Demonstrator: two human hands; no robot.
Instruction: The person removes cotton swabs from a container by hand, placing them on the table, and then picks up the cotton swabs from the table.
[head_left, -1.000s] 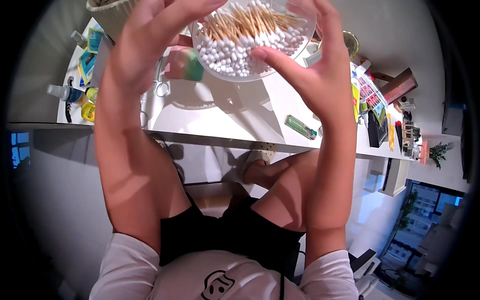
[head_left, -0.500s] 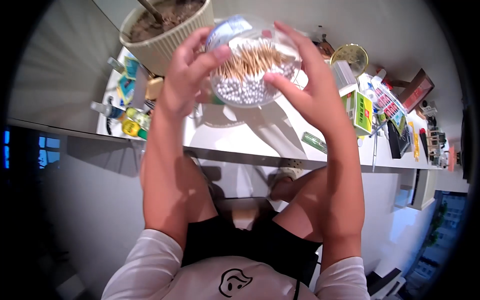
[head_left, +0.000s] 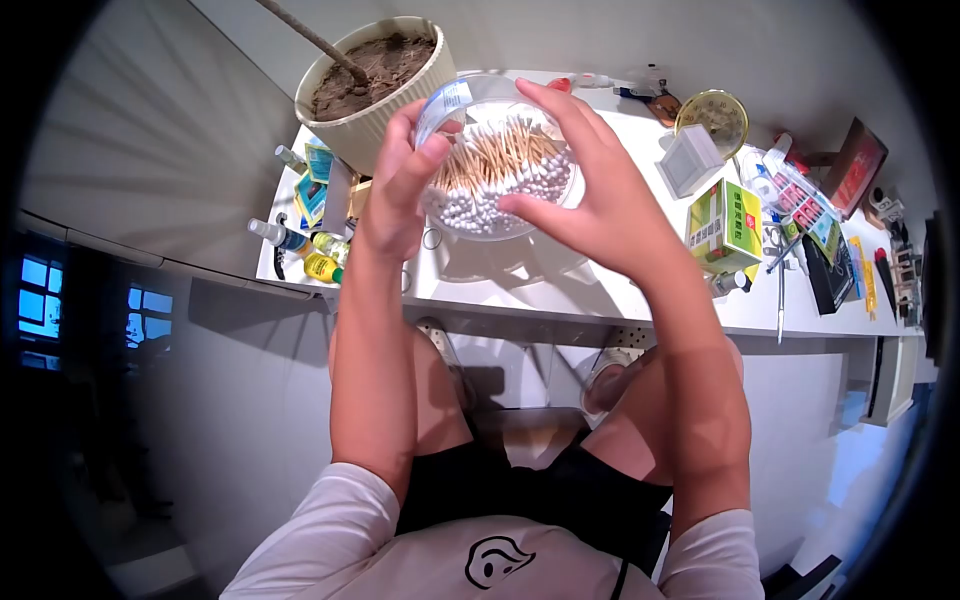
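A round clear container of cotton swabs (head_left: 500,175), with wooden sticks and white tips, is held up over the white table (head_left: 480,285). My left hand (head_left: 400,185) grips its left side, the thumb on the near left rim beside a clear part with a blue and white label (head_left: 447,100). My right hand (head_left: 590,185) wraps round the right side, with its thumb at the lower rim and its fingers over the top edge. The swabs lie in a dense fan inside. The underside of the container is hidden.
Behind my left hand stands a ribbed plant pot (head_left: 375,110). At the left are small bottles (head_left: 325,268) and blue packets (head_left: 315,185). To the right are a green and yellow box (head_left: 725,225), a clear box (head_left: 690,160), a round gauge (head_left: 712,120) and a black tray (head_left: 828,272).
The view has shifted, so the pot and more of the table show. Both hands still hold the container, now lower in the picture, and its labelled clear part has come into view at the left.
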